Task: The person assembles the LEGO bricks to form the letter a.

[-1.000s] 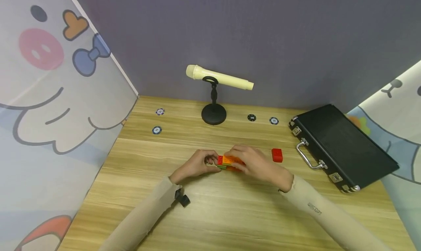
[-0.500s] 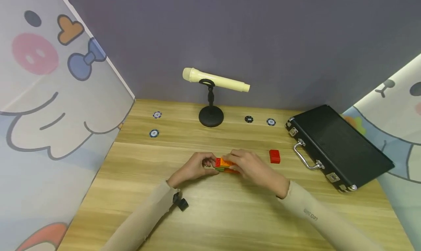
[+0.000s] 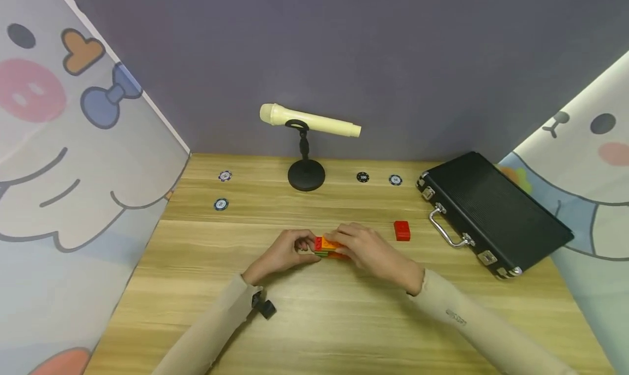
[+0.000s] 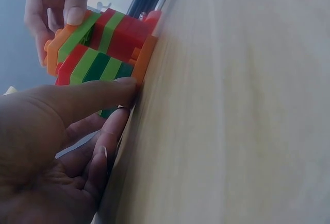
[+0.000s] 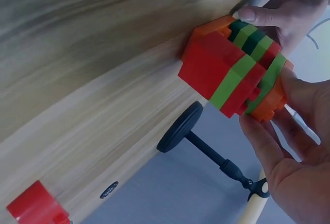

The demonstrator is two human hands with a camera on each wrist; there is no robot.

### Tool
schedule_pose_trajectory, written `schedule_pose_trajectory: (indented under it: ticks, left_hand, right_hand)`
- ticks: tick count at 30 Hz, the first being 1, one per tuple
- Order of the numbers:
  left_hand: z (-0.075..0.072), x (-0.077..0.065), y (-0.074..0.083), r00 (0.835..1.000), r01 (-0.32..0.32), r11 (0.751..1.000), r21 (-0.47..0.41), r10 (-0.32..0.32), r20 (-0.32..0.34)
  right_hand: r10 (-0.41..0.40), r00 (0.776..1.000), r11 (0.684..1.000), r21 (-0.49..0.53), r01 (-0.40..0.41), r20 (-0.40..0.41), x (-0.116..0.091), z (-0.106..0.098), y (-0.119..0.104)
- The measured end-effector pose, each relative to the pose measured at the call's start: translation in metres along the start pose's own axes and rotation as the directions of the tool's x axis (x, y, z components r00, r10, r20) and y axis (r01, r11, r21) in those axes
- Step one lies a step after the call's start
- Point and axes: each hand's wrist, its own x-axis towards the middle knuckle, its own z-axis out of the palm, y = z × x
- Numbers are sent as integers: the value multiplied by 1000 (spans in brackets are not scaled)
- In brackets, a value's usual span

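Observation:
A toy building brick stack (image 5: 234,77) in red, light green, dark green and orange stands on the table. At its foot lies an orange base brick (image 4: 145,62). My left hand (image 3: 286,253) grips the near left column, thumb and fingers low on its dark and light green bricks. From the other side my right hand (image 3: 367,252) pinches an orange brick (image 5: 271,102) at the top, which sits over a light green brick (image 5: 268,82). In the head view the right fingers cover much of the stack.
A loose red brick (image 3: 402,231) lies right of the hands. A black case (image 3: 493,208) with a metal handle stands farther right. Behind are a cream microphone (image 3: 312,120) on a black stand (image 3: 306,175) and several poker chips, one black chip (image 3: 362,177) among them.
The head view has turned slightly right, so everything sits farther left in it. Both hands keep their hold on the brick stack, with little visible movement.

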Motion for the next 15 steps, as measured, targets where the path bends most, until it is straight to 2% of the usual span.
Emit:
schedule_pose_trajectory:
  ticks: [7,15]
  left_hand:
    - [-2,1,0,1000,-8,1000,21,8,3]
    - [-6,-2,3,999,-41,996,77,42,-13]
  right_hand:
    - [33,999,999,10,-32,-22,-2,4,-2]
    - [112,994,985,129,-113,11,-8,-5,3]
